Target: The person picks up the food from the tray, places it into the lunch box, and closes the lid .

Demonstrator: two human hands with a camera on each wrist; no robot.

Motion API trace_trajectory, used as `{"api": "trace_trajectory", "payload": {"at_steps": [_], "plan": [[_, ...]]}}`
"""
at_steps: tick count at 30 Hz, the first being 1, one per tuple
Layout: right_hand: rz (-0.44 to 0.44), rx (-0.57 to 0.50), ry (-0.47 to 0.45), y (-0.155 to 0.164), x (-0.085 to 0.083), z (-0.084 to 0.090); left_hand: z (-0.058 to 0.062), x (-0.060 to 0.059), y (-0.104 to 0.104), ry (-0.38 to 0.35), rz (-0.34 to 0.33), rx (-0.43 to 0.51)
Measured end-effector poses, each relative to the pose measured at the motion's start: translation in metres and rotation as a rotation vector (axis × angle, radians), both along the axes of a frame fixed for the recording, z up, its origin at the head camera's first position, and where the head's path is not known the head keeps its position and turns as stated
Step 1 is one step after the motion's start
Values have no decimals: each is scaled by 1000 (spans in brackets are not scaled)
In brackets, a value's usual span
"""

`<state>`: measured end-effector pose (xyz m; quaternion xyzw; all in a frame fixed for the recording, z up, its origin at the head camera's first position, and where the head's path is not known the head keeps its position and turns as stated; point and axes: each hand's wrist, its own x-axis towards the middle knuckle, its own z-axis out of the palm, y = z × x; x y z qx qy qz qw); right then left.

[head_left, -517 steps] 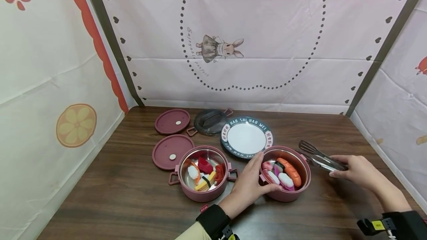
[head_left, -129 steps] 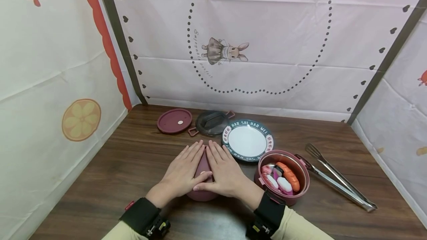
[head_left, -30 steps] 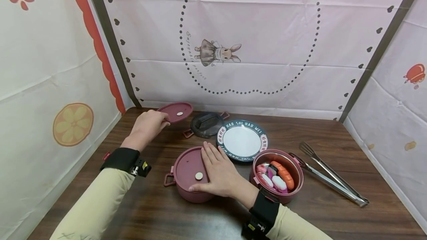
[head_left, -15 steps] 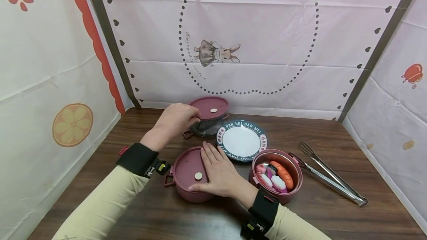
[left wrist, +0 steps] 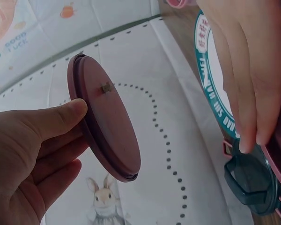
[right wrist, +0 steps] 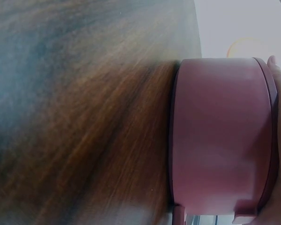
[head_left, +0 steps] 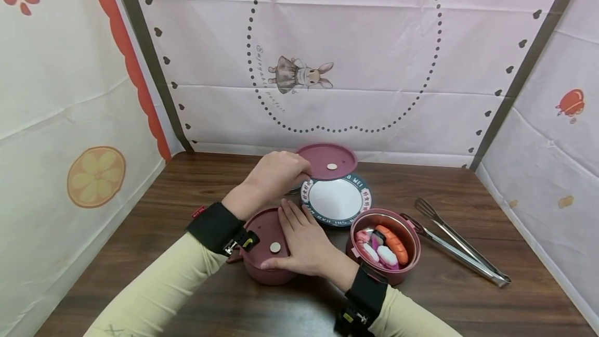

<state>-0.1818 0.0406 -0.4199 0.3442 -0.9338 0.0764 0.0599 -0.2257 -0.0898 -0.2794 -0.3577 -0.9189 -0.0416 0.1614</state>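
- The left hand [head_left: 276, 173] pinches the loose pink lid [head_left: 328, 161] by its rim; since a second ago the lid has travelled from the upper left of the frame to above the plate [head_left: 336, 199] at frame centre.
- The right hand [head_left: 301, 241], fingers flat, still presses the closed pot [head_left: 262, 254].
- Judgement: the lid is heading to the open pot [head_left: 383, 246], lower right.

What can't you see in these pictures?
- What is inside the closed pot: head view, its lid and the right hand cover it.
- The dark lid: head view, mostly behind the left hand and the lifted lid.
- The right hand: right wrist view, cut off by the edge.
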Motion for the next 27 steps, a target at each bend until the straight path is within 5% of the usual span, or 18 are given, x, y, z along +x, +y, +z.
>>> {"api": "trace_trajectory", "payload": {"at_steps": [13,27], "plan": [[14,-34,-43,17,2,15,11,8,5,19,-30,-18],[-137,-22,1,89,-8,42,8,6,-1,51,-41,-5]]}}
